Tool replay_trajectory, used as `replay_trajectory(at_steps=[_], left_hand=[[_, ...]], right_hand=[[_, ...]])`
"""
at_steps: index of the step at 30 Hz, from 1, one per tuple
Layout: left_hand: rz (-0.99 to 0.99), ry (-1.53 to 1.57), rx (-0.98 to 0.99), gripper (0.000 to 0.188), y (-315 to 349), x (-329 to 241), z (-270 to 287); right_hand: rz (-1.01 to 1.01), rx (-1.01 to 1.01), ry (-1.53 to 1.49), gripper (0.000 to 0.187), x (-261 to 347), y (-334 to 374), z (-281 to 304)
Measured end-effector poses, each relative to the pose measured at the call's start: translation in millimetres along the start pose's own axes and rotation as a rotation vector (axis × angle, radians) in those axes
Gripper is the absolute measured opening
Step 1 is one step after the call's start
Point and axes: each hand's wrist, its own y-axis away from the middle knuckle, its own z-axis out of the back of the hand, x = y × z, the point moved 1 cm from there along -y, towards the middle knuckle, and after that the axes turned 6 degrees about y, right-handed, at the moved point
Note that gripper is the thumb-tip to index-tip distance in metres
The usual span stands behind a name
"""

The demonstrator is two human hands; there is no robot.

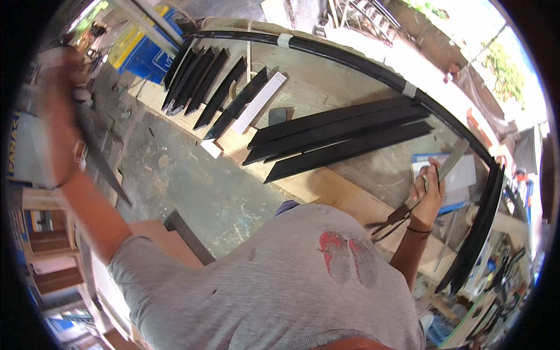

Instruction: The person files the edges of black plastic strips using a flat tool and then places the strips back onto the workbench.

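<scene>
My left hand [69, 67] is raised at the far left, away from the bench. Motion smears its fingers. A long dark strip [108, 169] slants down beside that forearm; whether the hand holds it is unclear. Over the right end of the bench, my right hand [429, 189] is closed around a curved grey-tan strip [454, 158]. Dark thin loops [388, 226] hang below this hand. Behind it lies a white and blue flat pad or box [464, 172]. Left of the hand, several long black bars with slanted ends [344, 137] rest side by side.
Shorter black bars [207, 81] and a white bar [259, 105] lie toward the bench's left end. A long black rail [350, 57] edges the far side, with more black bars [475, 233] at right. A blue and yellow container [146, 55] stands beyond; a wooden shelf [55, 248] is at left.
</scene>
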Motion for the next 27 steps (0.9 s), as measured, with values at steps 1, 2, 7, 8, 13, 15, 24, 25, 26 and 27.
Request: replay_trajectory(at_steps=[1, 2, 7, 8, 13, 15, 24, 25, 26, 27], left_hand=[[0.140, 0.349, 0.270, 0.052, 9, -28, -59], [0.199, 0.586, 0.573, 0.051, 18, -48, -135], [0.229, 0.993, 1.220, 0.045, 90, -189, -235], [0.239, 1.097, 1.207, 0.042, 101, -202, -249], [0.220, 1.368, 1.052, 0.037, 131, -248, -282], [0.224, 1.367, 1.098, 0.037, 128, -250, -284], [0.128, 1.214, 1.167, 0.042, 140, -241, -282], [0.137, 1.225, 1.121, 0.041, 142, -241, -284], [0.145, 1.236, 1.074, 0.041, 143, -242, -284], [0.153, 1.235, 1.073, 0.041, 143, -242, -285]], right_hand=[[0.023, 0.049, 0.126, 0.035, 5, 6, -6], [0.070, 0.036, 0.275, 0.034, 4, 12, -8], [0.285, 0.284, 0.430, 0.030, 8, 43, -35], [0.283, 0.321, 0.399, 0.031, 5, 44, -42], [0.281, 0.369, 0.498, 0.031, 0, 48, -39], [0.294, 0.356, 0.483, 0.030, 2, 47, -40], [0.289, 0.390, 0.303, 0.031, -5, 41, -53], [0.270, 0.392, 0.302, 0.030, -5, 40, -54], [0.251, 0.394, 0.302, 0.028, -4, 38, -56], [0.246, 0.399, 0.303, 0.028, -3, 37, -56]])
